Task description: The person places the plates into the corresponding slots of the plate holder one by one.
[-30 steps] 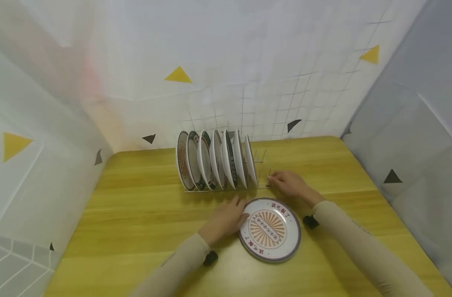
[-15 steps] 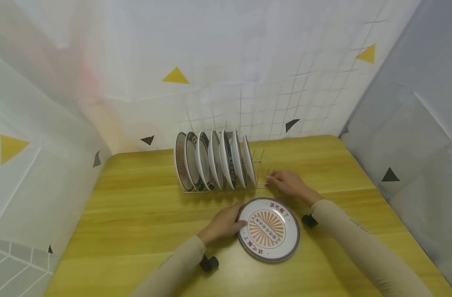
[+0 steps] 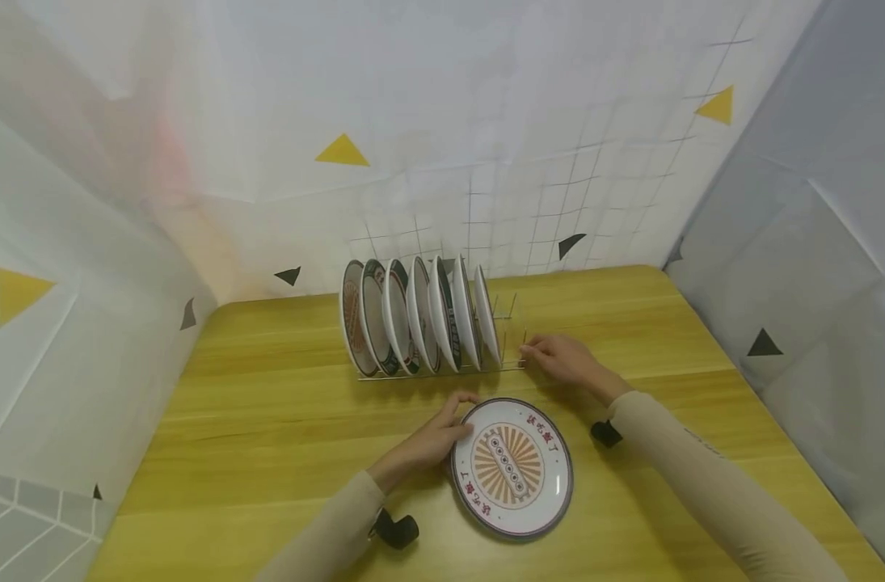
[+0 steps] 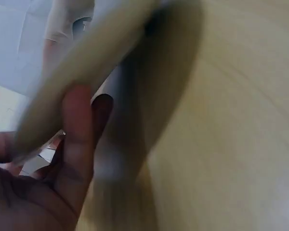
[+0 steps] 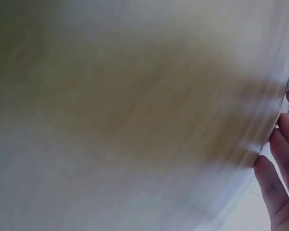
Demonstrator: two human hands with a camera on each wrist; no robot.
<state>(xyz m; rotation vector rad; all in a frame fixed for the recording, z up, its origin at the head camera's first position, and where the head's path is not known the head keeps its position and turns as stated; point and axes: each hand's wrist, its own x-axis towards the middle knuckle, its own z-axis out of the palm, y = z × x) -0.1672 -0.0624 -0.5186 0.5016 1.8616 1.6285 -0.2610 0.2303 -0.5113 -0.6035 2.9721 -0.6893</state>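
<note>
In the head view my left hand (image 3: 433, 438) grips the left rim of a round white plate (image 3: 513, 469) with a sunray pattern and red lettering. The left wrist view shows the underside of this plate (image 4: 74, 72) tilted above the table, my fingers on it and its shadow below. My right hand (image 3: 564, 359) holds the right front corner of a wire dish rack (image 3: 513, 369). Several plates (image 3: 422, 319) stand upright side by side in that rack, leaving slots at its right end. In the right wrist view, blurred, only the fingers (image 5: 269, 183) show at the edge.
The wooden table (image 3: 253, 453) extends on both sides of the rack. White sheeting (image 3: 427, 105) with yellow and black triangles walls in its back and sides. A black wrist camera (image 3: 397, 530) hangs under the left forearm, another (image 3: 606, 434) under the right.
My left hand has taken hold of the plate's rim, and the plate has turned and shifted left and toward me. The right hand stays at the rack's corner.
</note>
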